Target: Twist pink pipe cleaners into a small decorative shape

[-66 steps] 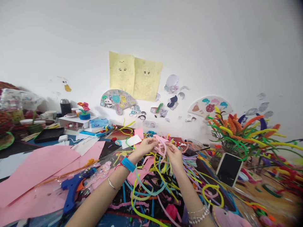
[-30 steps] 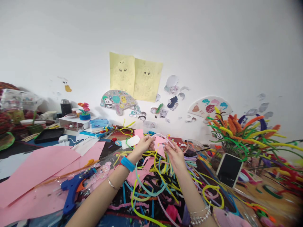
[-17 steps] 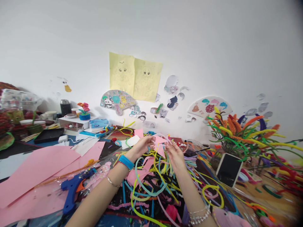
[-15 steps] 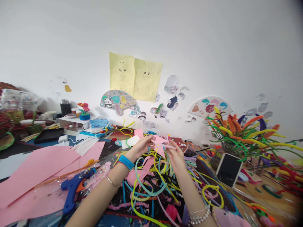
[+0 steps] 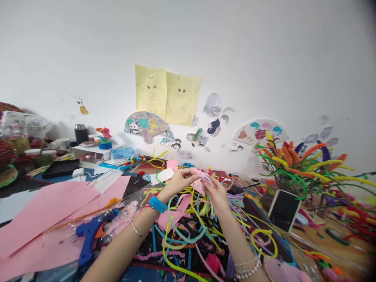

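Observation:
Above the middle of the cluttered table, my left hand [image 5: 182,182] and my right hand [image 5: 217,194] meet, fingertips pinched close together. Between them is a folded piece of pink paper [image 5: 199,187]. A pale lavender pipe cleaner [image 5: 206,179] bends in a curve by the fingertips of both hands. My fingers partly cover the paper and hide where the two meet. Beneath my wrists lies a tangle of pipe cleaners, with a yellow pipe cleaner [image 5: 166,244] looping toward me and a mint green one [image 5: 188,239] curving beside it. More cut pink paper [image 5: 173,219] lies among them.
A blue glue gun [image 5: 88,239] rests left of my forearm, near large pink sheets [image 5: 58,207]. At right, a phone [image 5: 284,211] leans before a bunch of colourful pipe-cleaner stems [image 5: 296,160]. A black flask [image 5: 81,134] and a tissue pack [image 5: 122,153] stand at back left.
My left hand has shifted slightly right, closer to my right hand. The lavender pipe cleaner, straighter before, now curves upward, and less of the pink paper shows.

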`<state>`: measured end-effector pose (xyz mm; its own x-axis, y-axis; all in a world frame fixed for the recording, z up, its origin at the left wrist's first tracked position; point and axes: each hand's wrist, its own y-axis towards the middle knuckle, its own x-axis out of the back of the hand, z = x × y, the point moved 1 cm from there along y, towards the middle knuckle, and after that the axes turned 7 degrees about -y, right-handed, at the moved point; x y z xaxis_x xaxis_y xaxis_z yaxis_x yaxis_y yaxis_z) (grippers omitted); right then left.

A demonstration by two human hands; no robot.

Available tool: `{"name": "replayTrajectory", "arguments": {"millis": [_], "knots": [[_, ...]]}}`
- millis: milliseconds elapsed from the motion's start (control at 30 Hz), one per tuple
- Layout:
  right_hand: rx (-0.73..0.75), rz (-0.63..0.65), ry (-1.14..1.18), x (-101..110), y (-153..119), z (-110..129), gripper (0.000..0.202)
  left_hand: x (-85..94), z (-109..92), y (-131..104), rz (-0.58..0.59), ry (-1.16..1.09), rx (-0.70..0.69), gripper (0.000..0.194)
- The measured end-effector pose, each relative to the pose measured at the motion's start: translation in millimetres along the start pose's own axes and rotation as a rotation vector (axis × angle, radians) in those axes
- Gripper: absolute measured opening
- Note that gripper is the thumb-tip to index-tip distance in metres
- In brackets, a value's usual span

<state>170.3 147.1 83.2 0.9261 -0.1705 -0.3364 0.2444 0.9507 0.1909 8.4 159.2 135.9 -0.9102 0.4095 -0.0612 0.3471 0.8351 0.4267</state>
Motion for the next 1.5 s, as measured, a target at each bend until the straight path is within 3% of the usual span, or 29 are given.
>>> {"name": "replayTrajectory", "arguments": {"millis": [300, 400, 600, 767, 1000, 1167, 1333, 1500], "knots": [[0.025, -0.104, 0.116, 0, -1, 6, 0.041, 13.2, 30, 11, -0.193, -0.189, 0.188, 0.024], [0.034, -0.135, 0.118, -1, -4, 8, 0.042, 13.2, 29, 10, -0.169, -0.285, 0.230, 0.023], [-0.015, -0.156, 0.116, 4, -3, 3, 0.036, 13.6, 7, 3, -0.023, -0.379, 0.238, 0.028], [-0.030, -0.147, 0.097, 8, 1, -2, 0.037, 16.8, 3, 2, 0.037, -0.096, 0.099, 0.036], [0.013, -0.123, -0.017, 8, 2, -6, 0.039, 10.9, -14, -5, 0.175, 0.319, -0.227, 0.018], [0.134, -0.123, -0.159, 0, -5, 2, 0.045, 8.7, -21, -7, 0.237, 0.430, -0.368, 0.013], [0.252, -0.142, -0.279, -5, -13, 11, 0.039, 8.7, -23, -8, 0.271, 0.400, -0.314, 0.019], [0.332, -0.242, -0.346, -3, -15, 12, 0.037, 5.5, -21, -9, 0.237, 0.309, -0.137, 0.027]]}}
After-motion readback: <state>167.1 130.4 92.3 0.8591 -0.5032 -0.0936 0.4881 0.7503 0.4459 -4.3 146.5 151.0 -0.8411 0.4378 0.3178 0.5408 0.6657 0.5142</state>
